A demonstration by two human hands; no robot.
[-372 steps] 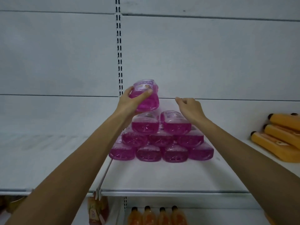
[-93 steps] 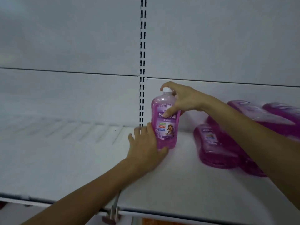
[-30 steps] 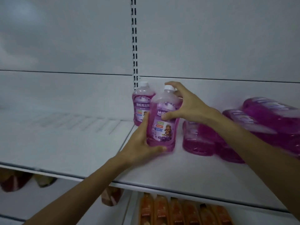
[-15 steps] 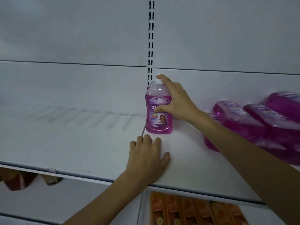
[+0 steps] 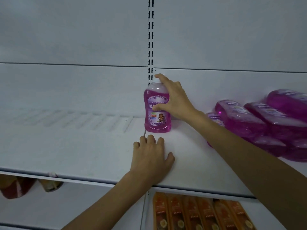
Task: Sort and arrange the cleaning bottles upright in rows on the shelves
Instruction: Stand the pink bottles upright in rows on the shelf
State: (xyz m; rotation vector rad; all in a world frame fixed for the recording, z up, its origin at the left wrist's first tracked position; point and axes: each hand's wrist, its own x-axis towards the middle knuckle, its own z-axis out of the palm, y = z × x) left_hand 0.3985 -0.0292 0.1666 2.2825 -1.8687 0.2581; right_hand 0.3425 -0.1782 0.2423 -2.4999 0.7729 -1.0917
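Onto the shelf point(image 5: 83, 155) your left hand point(image 5: 151, 158) has dropped since a second ago, lying open. Right of your right hand point(image 5: 174, 102) the toppled bottles point(image 5: 265, 123) lie piled. That hand grips the upright bottle point(image 5: 157, 120) just beyond your left; placing looks done, so release and fetch another.
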